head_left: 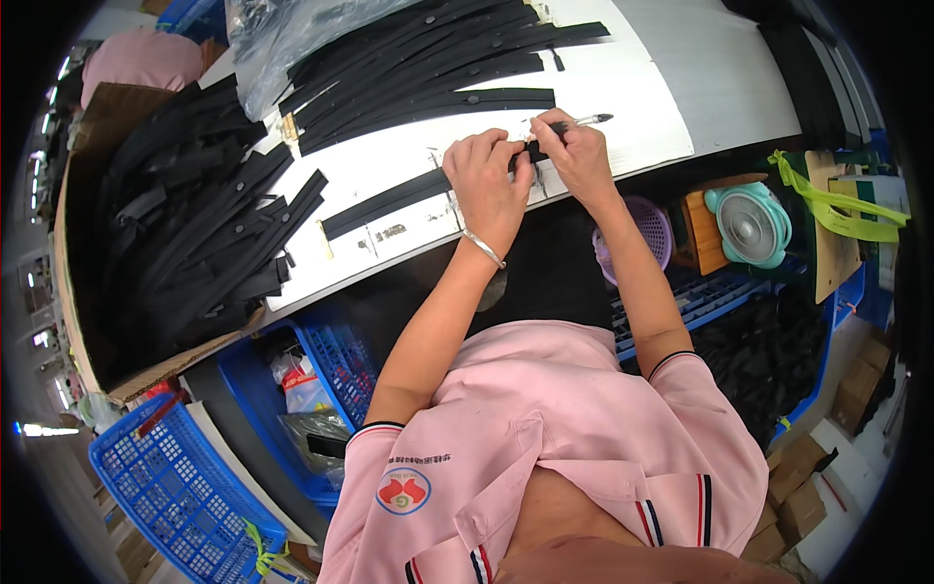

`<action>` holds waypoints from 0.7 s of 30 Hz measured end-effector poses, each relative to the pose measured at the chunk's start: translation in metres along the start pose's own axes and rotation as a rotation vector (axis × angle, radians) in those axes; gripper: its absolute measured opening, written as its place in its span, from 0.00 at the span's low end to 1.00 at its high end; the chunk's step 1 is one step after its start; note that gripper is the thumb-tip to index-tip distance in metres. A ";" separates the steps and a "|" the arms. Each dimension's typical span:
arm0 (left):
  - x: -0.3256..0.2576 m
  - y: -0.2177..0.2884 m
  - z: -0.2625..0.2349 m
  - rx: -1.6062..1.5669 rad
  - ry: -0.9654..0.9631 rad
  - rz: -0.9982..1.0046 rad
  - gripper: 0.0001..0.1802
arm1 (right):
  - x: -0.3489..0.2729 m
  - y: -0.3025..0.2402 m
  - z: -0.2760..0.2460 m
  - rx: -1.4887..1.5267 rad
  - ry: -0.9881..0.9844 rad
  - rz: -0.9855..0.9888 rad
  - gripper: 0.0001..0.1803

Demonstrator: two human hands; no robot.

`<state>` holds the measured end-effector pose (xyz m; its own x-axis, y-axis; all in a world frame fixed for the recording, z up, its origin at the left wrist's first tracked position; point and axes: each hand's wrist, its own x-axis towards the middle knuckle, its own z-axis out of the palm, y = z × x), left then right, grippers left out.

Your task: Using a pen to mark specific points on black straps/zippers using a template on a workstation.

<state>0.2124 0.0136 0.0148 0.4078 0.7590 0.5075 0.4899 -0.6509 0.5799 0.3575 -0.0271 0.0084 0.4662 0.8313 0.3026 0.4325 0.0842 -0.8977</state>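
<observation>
A long black fabric strip (pixel 389 204) lies along the near edge of the white board, beside dark marks drawn on it. My left hand (pixel 489 185) is closed at the strip's right end, fingertips pinching it. Close beside it, my right hand (pixel 581 161) is closed around a slim pen-like tool (pixel 590 120) with a silvery part and a dark end pointing right. The fingertips of both hands nearly meet over the strip's end, and they hide the details there. Farther back, several similar black strips (pixel 428 102) lie side by side, some with small round spots.
A cardboard box (pixel 83 224) heaped with black strips stands at the left. Clear plastic sheeting (pixel 282 49) lies at the back. Below the table are blue crates (pixel 180 487), a purple basket (pixel 637 238) and a turquoise fan (pixel 749 226). Yellow-green ribbon (pixel 827 200) hangs at the right.
</observation>
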 end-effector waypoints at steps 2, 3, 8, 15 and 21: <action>0.000 -0.001 0.000 -0.011 -0.001 -0.004 0.06 | -0.002 -0.001 -0.001 0.078 0.015 0.063 0.12; 0.000 -0.001 0.000 -0.008 -0.002 0.000 0.06 | -0.003 -0.001 -0.002 0.170 0.035 0.108 0.12; -0.001 -0.001 0.000 -0.018 0.003 -0.013 0.06 | -0.004 -0.004 -0.009 0.043 -0.068 0.031 0.11; -0.001 0.000 -0.001 -0.009 0.003 -0.005 0.07 | -0.003 -0.003 -0.008 0.048 -0.111 0.022 0.11; -0.001 0.000 -0.003 -0.014 -0.005 -0.006 0.07 | -0.002 -0.006 -0.013 0.395 0.023 0.185 0.11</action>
<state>0.2096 0.0132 0.0165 0.4093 0.7627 0.5008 0.4817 -0.6468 0.5913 0.3642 -0.0365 0.0178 0.5276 0.8398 0.1278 0.0139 0.1419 -0.9898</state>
